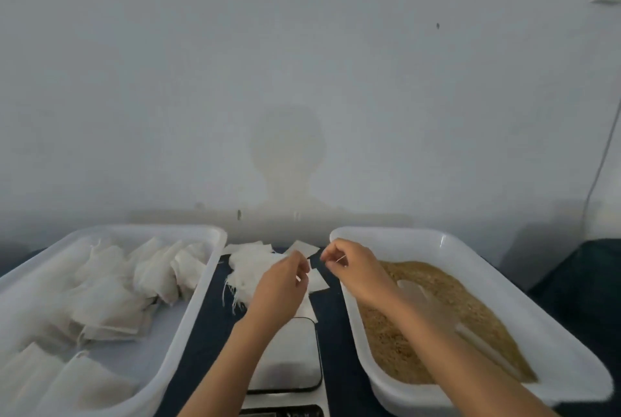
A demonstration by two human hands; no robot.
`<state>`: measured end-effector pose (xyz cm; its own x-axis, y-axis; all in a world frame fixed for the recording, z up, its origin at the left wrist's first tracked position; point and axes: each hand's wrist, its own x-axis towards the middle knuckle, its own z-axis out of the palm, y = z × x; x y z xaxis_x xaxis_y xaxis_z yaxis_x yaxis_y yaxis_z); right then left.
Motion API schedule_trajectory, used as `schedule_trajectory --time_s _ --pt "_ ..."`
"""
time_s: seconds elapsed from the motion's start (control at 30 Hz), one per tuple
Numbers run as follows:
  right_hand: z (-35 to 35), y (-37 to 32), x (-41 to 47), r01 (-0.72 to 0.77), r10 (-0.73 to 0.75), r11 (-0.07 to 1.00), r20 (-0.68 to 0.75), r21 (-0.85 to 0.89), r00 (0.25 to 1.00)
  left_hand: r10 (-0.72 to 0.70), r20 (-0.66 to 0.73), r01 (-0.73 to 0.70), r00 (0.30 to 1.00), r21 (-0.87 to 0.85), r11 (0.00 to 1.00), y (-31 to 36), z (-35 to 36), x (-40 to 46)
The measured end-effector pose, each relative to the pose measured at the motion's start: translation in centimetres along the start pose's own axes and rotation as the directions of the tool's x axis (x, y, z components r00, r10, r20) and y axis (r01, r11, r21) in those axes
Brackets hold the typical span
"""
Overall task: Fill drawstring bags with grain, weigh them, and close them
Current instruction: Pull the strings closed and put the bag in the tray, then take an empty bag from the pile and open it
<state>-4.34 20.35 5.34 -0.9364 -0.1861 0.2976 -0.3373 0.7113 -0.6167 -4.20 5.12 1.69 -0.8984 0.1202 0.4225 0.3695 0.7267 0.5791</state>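
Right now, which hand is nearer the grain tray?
Right. The right hand hovers over the grain tray's near-left rim, its forearm crossing above the grain. The left hand is off to the tray's left, above the scale and loose bags.

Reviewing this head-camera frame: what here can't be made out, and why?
- Scale readout: cut off by the bottom edge, and the left arm crosses the platform.
- What the left hand and right hand pinch: only thin string bits show; any bag between them is too blurred to tell.
- Filled bags in the left tray: blur hides whether the drawstrings are pulled closed.
- Pale object in the grain: partly hidden by the right forearm.
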Motion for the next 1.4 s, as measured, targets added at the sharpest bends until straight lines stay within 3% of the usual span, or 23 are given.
schedule_trajectory --time_s 0.2,0.33,0.47,0.73,0.83,1.0,1.17,1.3,1.4 --pt "1.5 2.5 1.0 -0.041 0.054 0.988 0.083 -0.147 0.995 -0.190 0.041 0.180 0.981 0.183 0.967 -3.6 4.4 2.8" --pt "2.9 2.1 2.3 0.047 -0.011 0.971 0.151 -0.236 0.988 -0.186 -0.003 0.174 0.983 0.367 0.914 -5.5 5.8 3.6" --pt "4.1 2.3 3.3 0.073 -0.021 0.941 0.158 -0.331 0.987 -0.199 0.050 0.144 0.979 0.521 0.841 -6.6 6.6 4.1" --pt "5.4 3.4 3.3 0.099 -0.063 0.932 0.112 -0.350 0.992 -0.178 -0.022 0.166 0.984 0.488 0.857 -7.4 7.1 4.3" --pt "5.4 3.5 3.2 0.108 -0.077 0.931 0.103 -0.349 0.992 -0.180 -0.056 0.188 0.982 0.402 0.896 -7.1 7.1 4.2" --pt "5.6 3.4 3.2 0.125 -0.101 0.930 0.088 -0.345 0.991 -0.309 -0.141 0.317 0.941 0.043 0.947 -5.3 7.2 2.9" --pt "5.3 3.1 2.8 0.124 -0.131 0.962 -0.010 -0.245 0.991 -0.228 -0.206 0.208 0.952 -0.112 0.972 -2.7 8.5 -0.3" --pt "4.2 3.1 1.9 0.113 -0.126 0.980 -0.077 -0.161 0.989 -0.309 -0.189 0.230 0.932 -0.349 0.909 -0.3 8.5 -2.1" --pt "2.5 2.9 0.8 0.092 -0.095 0.995 -0.110 -0.031 0.989 -0.374 -0.187 0.204 0.909 -0.583 0.786 1.5 7.1 -2.4"
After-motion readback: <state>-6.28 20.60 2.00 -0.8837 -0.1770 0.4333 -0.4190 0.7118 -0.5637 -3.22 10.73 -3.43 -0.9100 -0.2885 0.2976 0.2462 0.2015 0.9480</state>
